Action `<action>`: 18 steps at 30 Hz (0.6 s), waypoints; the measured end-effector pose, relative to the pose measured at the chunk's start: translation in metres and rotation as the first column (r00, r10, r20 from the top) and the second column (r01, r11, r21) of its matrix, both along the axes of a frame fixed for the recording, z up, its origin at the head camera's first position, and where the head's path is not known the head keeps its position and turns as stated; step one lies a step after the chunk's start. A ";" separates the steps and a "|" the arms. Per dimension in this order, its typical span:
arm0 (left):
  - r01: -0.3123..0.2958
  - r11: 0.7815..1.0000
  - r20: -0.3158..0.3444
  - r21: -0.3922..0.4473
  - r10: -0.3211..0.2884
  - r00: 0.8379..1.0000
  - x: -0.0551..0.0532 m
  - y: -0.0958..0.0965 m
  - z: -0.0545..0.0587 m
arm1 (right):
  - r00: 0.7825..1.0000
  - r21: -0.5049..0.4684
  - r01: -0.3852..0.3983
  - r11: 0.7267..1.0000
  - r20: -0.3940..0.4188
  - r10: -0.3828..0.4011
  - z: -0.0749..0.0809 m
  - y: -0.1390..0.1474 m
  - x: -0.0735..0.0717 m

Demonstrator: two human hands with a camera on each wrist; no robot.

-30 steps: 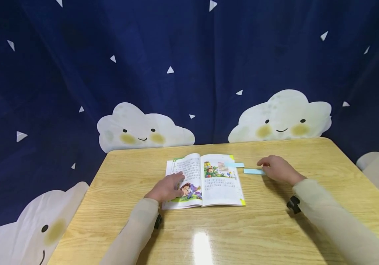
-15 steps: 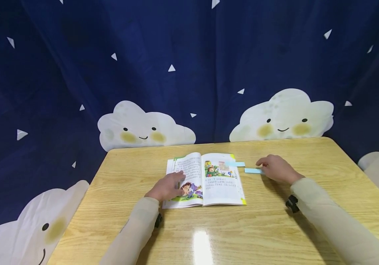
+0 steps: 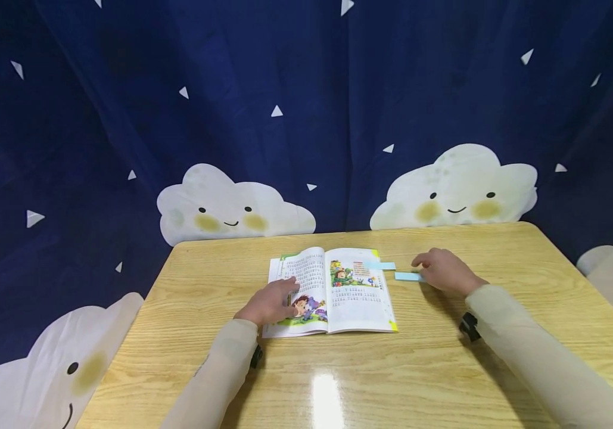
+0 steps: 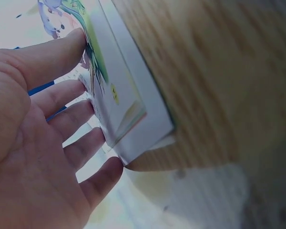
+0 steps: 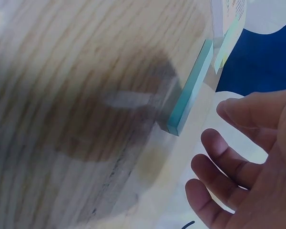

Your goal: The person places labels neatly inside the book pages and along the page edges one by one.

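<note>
We see a wooden table [image 3: 403, 381] before a blue curtain [image 3: 306, 59] with white triangles [image 3: 276, 111] and smiling clouds [image 3: 236, 199], like a children's room, but we cannot tell home from school.

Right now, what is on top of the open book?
The left hand rests on the left page, and a pale blue strip lies on the right page, jutting past its outer edge. Whatever sits under the hand is covered.
</note>
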State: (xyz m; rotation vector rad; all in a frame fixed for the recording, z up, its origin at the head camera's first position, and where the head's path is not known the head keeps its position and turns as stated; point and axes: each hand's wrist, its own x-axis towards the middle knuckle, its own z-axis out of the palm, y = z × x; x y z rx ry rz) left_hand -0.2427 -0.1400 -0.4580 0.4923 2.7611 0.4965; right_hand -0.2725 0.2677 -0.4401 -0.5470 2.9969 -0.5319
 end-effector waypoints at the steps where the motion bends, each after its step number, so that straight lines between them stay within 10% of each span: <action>1: 0.003 1.000 -0.002 0.001 -0.003 1.000 0.000 0.000 0.000 | 1.000 0.003 -0.002 1.000 -0.006 0.002 0.000 -0.001 0.000; 18: 0.032 0.999 -0.008 0.023 -0.032 0.999 0.001 0.000 0.001 | 1.000 0.073 0.019 0.997 0.013 -0.020 -0.009 -0.015 -0.008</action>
